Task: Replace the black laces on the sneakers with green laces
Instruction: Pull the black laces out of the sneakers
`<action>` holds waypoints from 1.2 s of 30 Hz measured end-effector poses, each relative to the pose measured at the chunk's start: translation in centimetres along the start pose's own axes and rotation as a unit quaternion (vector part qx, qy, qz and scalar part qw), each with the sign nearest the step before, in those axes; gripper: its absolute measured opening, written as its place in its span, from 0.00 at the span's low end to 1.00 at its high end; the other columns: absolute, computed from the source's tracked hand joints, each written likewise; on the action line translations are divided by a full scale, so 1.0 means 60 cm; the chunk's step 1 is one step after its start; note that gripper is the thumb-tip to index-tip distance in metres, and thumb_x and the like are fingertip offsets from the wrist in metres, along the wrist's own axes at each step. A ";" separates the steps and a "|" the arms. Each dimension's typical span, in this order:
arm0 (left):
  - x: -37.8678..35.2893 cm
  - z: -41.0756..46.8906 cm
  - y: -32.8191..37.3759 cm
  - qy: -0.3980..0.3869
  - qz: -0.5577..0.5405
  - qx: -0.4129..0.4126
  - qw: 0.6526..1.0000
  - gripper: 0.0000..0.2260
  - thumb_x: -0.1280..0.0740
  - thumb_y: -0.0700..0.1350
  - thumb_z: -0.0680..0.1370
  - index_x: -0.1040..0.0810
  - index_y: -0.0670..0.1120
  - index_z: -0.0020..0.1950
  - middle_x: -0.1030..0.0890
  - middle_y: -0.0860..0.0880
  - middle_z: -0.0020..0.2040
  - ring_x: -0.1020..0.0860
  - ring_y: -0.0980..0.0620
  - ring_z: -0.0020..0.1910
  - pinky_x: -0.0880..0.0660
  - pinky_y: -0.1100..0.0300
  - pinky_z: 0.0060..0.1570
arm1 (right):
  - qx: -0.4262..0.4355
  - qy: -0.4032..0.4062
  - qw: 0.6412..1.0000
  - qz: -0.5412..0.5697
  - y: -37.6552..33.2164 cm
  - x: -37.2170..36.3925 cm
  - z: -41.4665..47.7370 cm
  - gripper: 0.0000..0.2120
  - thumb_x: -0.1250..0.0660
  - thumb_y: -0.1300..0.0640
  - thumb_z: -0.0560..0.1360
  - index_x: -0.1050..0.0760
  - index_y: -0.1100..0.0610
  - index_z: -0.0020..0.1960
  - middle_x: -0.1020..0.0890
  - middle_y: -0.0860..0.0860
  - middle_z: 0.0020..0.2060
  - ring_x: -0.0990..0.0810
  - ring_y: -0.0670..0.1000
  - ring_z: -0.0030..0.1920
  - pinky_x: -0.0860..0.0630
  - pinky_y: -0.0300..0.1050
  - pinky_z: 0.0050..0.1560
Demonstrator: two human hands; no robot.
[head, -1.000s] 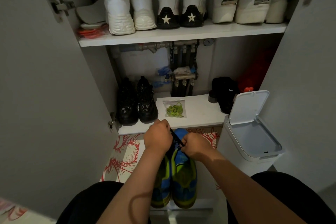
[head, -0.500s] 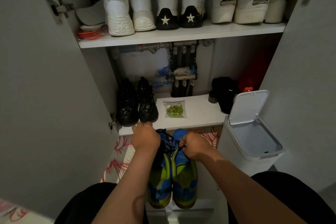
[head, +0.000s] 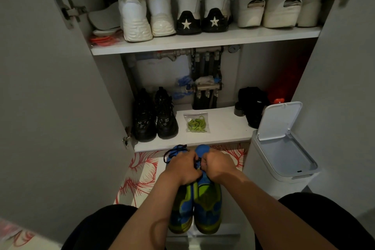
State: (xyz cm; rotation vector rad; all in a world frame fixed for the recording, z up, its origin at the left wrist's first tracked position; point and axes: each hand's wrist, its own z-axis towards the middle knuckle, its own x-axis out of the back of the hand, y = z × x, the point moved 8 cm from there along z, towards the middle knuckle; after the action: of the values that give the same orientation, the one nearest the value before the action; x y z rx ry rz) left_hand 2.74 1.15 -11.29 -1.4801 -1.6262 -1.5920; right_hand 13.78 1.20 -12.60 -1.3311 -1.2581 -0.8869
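Open shoe cupboard (head: 46, 87): a bag of green laces (head: 197, 123) lies on its lower shelf (head: 225, 128). Below, on the patterned mat (head: 140, 176), the blue-green sneakers (head: 207, 199) sit side by side. The left hand (head: 181, 168) and right hand (head: 216, 165), curled close together, pinch a black lace (head: 197, 164) between them.

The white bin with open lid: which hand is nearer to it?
Right. The right hand grips the sneakers next to the bin; the left hand grips them beyond it, farther away.

White lower shelf (head: 225, 126), bagged green laces (head: 196, 123) beside black shoes (head: 155, 116), blue-green sneakers (head: 207, 203) on red-patterned floor mat (head: 140, 178)
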 end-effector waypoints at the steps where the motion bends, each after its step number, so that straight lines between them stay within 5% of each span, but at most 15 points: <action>1: 0.000 0.001 -0.002 0.001 -0.002 0.001 1.000 0.14 0.33 0.51 0.71 0.32 0.54 0.53 0.25 0.46 0.57 0.27 0.45 0.58 0.29 0.53 0.55 | -0.005 0.004 1.000 0.003 0.001 0.002 -0.001 0.11 0.36 0.61 0.77 0.22 0.58 0.59 0.21 0.55 0.59 0.21 0.55 0.58 0.26 0.44 0.53; 8: -0.011 0.005 0.001 -0.004 -0.026 0.002 1.000 0.14 0.34 0.50 0.72 0.30 0.57 0.56 0.24 0.49 0.54 0.27 0.46 0.55 0.29 0.52 0.54 | -0.156 0.068 0.982 0.085 0.059 0.035 -0.017 0.12 0.36 0.56 0.76 0.24 0.57 0.58 0.20 0.54 0.57 0.19 0.56 0.56 0.26 0.45 0.50; 12: -0.009 0.010 0.004 0.013 0.020 -0.019 1.000 0.10 0.34 0.48 0.75 0.25 0.54 0.56 0.23 0.49 0.55 0.27 0.47 0.57 0.28 0.52 0.57 | -0.084 0.036 0.989 0.113 0.038 0.029 -0.011 0.19 0.35 0.61 0.74 0.27 0.56 0.65 0.25 0.55 0.63 0.22 0.57 0.60 0.24 0.47 0.58; 16: -0.008 0.013 0.005 0.033 0.026 -0.029 0.999 0.08 0.35 0.48 0.76 0.24 0.52 0.54 0.22 0.48 0.56 0.25 0.47 0.57 0.26 0.51 0.56 | -0.019 0.001 0.995 0.100 0.006 0.025 -0.011 0.17 0.35 0.59 0.73 0.21 0.51 0.60 0.22 0.52 0.59 0.22 0.55 0.58 0.23 0.48 0.58; 24: -0.007 0.017 0.000 0.046 -0.006 -0.032 0.998 0.10 0.34 0.44 0.75 0.22 0.51 0.56 0.22 0.49 0.55 0.24 0.49 0.55 0.26 0.57 0.54 | -0.034 -0.013 0.999 0.032 0.013 0.018 -0.009 0.09 0.34 0.60 0.75 0.17 0.55 0.51 0.17 0.53 0.52 0.18 0.55 0.52 0.21 0.46 0.51; 31: -0.011 0.022 -0.004 0.033 -0.025 -0.032 0.999 0.09 0.33 0.43 0.74 0.22 0.50 0.54 0.21 0.49 0.53 0.22 0.49 0.52 0.24 0.56 0.53 | -0.130 0.104 0.981 0.098 0.043 0.063 -0.019 0.14 0.34 0.59 0.76 0.26 0.59 0.61 0.27 0.55 0.59 0.20 0.57 0.56 0.23 0.48 0.50; 36: -0.003 0.025 0.000 0.081 -0.026 -0.039 0.996 0.03 0.32 0.46 0.77 0.19 0.49 0.47 0.21 0.47 0.52 0.22 0.49 0.50 0.24 0.57 0.51 | -0.120 0.099 0.979 0.130 0.050 0.068 -0.022 0.14 0.34 0.64 0.75 0.26 0.56 0.60 0.28 0.55 0.59 0.21 0.57 0.53 0.24 0.48 0.48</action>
State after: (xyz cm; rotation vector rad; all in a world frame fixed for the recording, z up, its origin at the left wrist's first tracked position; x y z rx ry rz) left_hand 3.36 2.42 -11.83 -1.3166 -1.5387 -1.7738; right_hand 17.60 1.04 -9.01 -1.5154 -0.8188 -0.9790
